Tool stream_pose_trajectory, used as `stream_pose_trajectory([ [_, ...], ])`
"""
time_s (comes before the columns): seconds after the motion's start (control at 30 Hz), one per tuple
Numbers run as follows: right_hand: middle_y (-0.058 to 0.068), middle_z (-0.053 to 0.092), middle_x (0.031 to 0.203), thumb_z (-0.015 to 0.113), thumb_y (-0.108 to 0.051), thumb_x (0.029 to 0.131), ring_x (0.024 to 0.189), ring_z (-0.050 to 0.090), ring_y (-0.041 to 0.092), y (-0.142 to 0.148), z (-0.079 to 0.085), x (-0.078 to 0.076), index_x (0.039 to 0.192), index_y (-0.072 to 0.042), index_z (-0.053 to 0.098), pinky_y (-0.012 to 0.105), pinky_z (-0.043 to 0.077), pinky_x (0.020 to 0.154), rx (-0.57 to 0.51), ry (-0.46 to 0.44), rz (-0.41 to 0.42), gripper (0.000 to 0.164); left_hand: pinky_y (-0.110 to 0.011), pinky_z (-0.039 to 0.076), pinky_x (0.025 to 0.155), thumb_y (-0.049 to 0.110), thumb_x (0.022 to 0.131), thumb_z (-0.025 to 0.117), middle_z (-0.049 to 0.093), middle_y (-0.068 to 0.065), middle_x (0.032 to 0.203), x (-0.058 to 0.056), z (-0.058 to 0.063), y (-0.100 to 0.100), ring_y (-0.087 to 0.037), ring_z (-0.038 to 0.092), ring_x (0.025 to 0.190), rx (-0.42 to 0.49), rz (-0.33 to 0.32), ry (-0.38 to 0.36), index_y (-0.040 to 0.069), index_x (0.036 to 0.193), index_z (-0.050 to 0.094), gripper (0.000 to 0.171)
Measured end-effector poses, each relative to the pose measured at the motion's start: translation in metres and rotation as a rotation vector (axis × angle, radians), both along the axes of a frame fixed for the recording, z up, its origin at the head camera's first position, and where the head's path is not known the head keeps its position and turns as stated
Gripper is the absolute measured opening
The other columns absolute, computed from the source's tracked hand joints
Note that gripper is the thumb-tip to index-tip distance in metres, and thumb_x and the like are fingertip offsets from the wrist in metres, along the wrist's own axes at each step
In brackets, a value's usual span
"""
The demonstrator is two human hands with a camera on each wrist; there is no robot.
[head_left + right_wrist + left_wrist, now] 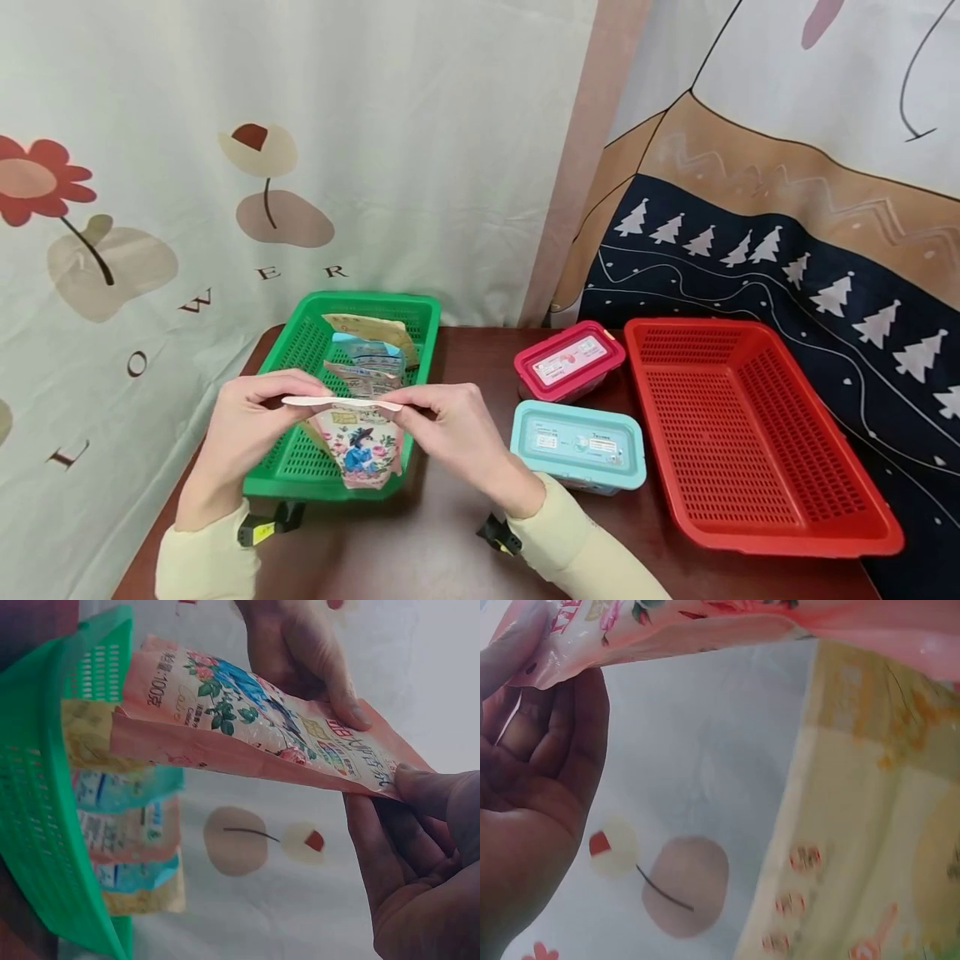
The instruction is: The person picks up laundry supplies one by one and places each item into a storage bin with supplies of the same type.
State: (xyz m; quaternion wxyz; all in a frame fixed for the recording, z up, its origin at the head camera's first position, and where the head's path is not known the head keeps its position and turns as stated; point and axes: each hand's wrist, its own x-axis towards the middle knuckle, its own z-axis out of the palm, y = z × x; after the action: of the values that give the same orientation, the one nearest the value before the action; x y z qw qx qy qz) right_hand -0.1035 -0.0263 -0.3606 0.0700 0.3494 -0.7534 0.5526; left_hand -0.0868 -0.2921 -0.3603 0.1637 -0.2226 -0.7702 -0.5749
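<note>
Both hands pinch the top edge of a pink pouch (367, 454) printed with roses and a figure in blue. My left hand (251, 425) grips the left corner, and my right hand (457, 433) has the right corner between thumb and fingers. The pouch hangs upright at the front of the green basket (262, 479), its top level with the hands. In the right wrist view the same pink pouch (247, 720) shows its printed face and a folded bottom. Behind it, several pouches stand in the basket, among them a blue pouch (367, 348) and a yellowish pouch (390, 327).
Right of the hands, a teal lidded box (577, 442) and a dark pink lidded box (570, 362) stand on the brown table (472, 533). Beyond them at the right lies a red basket (727, 433). A printed curtain (420, 167) hangs behind the table.
</note>
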Motion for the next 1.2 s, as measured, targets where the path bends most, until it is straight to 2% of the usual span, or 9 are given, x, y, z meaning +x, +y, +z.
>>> stream_pose_trajectory([
  [0.17,-0.007,0.077,0.090,0.073,-0.017,0.099,0.062,0.053,-0.007,-0.018,-0.005,0.000,0.111,-0.015,0.082,0.015,0.041,0.049,0.041,-0.011,-0.015,0.015,-0.016,0.056,0.072,-0.027,0.082,0.068,0.078,-0.004,0.093,0.002,-0.008,-0.015,-0.011,0.070,0.093,0.004,0.067,-0.007,-0.006,0.091,0.079,0.025],
  [0.3,-0.009,0.075,0.088,0.071,-0.015,0.100,0.065,0.054,-0.010,-0.034,-0.008,0.000,0.112,-0.016,0.082,0.011,0.046,0.055,0.092,0.032,-0.025,0.016,-0.016,0.056,0.073,-0.026,0.084,0.067,0.077,-0.004,0.093,0.003,-0.012,-0.029,-0.010,0.070,0.091,0.032,0.090,-0.040,-0.008,0.092,0.078,0.023],
  [0.4,-0.010,0.077,0.095,0.070,-0.016,0.100,0.070,0.055,-0.012,-0.047,-0.008,0.000,0.112,-0.017,0.082,0.007,0.044,0.060,0.160,0.118,-0.059,0.017,-0.017,0.057,0.073,-0.026,0.086,0.065,0.077,-0.002,0.093,0.003,-0.016,-0.042,-0.010,0.071,0.091,0.058,0.069,-0.052,-0.012,0.092,0.075,0.019],
  [0.53,-0.011,0.077,0.099,0.069,-0.018,0.101,0.069,0.053,-0.011,-0.065,-0.007,0.002,0.113,-0.019,0.082,0.005,0.037,0.058,0.281,0.269,-0.111,0.018,-0.018,0.057,0.075,-0.029,0.086,0.060,0.077,-0.005,0.094,0.002,-0.023,-0.057,-0.013,0.071,0.094,0.125,0.021,-0.052,-0.017,0.092,0.072,0.018],
  [0.67,-0.011,0.077,0.100,0.067,-0.020,0.102,0.071,0.057,-0.008,-0.084,-0.007,0.003,0.114,-0.020,0.081,0.006,0.033,0.055,0.404,0.378,-0.129,0.018,-0.018,0.057,0.076,-0.031,0.085,0.058,0.078,-0.005,0.095,0.002,-0.030,-0.073,-0.014,0.071,0.095,0.160,0.026,-0.057,-0.018,0.092,0.071,0.019],
  [0.9,-0.016,0.073,0.097,0.064,-0.029,0.104,0.074,0.059,-0.007,-0.116,-0.014,0.003,0.117,-0.025,0.078,0.010,0.030,0.049,0.647,0.495,-0.131,0.020,-0.015,0.056,0.077,-0.031,0.088,0.055,0.078,-0.005,0.099,0.007,-0.047,-0.101,-0.012,0.072,0.098,0.186,0.046,-0.067,-0.016,0.093,0.072,0.023],
  [0.97,-0.016,0.072,0.096,0.064,-0.029,0.104,0.074,0.059,-0.006,-0.122,-0.017,0.003,0.119,-0.025,0.077,0.011,0.031,0.047,0.707,0.543,-0.136,0.020,-0.015,0.055,0.077,-0.029,0.088,0.057,0.078,-0.004,0.100,0.008,-0.053,-0.106,-0.011,0.072,0.098,0.167,0.085,-0.091,-0.014,0.094,0.074,0.023],
  [1.07,-0.015,0.072,0.096,0.066,-0.029,0.102,0.074,0.060,-0.004,-0.128,-0.022,0.001,0.122,-0.025,0.076,0.013,0.035,0.048,0.783,0.603,-0.146,0.023,-0.013,0.054,0.075,-0.025,0.090,0.060,0.078,0.001,0.102,0.009,-0.062,-0.112,-0.007,0.071,0.096,0.081,0.155,-0.135,-0.013,0.097,0.074,0.020],
  [1.2,-0.013,0.068,0.087,0.067,-0.030,0.101,0.070,0.058,-0.002,-0.132,-0.031,-0.002,0.113,-0.024,0.076,0.015,0.041,0.049,0.844,0.657,-0.165,0.016,-0.013,0.054,0.074,-0.021,0.091,0.063,0.077,0.005,0.104,0.008,-0.071,-0.117,-0.004,0.069,0.097,-0.056,0.208,-0.167,-0.013,0.101,0.074,0.017],
])
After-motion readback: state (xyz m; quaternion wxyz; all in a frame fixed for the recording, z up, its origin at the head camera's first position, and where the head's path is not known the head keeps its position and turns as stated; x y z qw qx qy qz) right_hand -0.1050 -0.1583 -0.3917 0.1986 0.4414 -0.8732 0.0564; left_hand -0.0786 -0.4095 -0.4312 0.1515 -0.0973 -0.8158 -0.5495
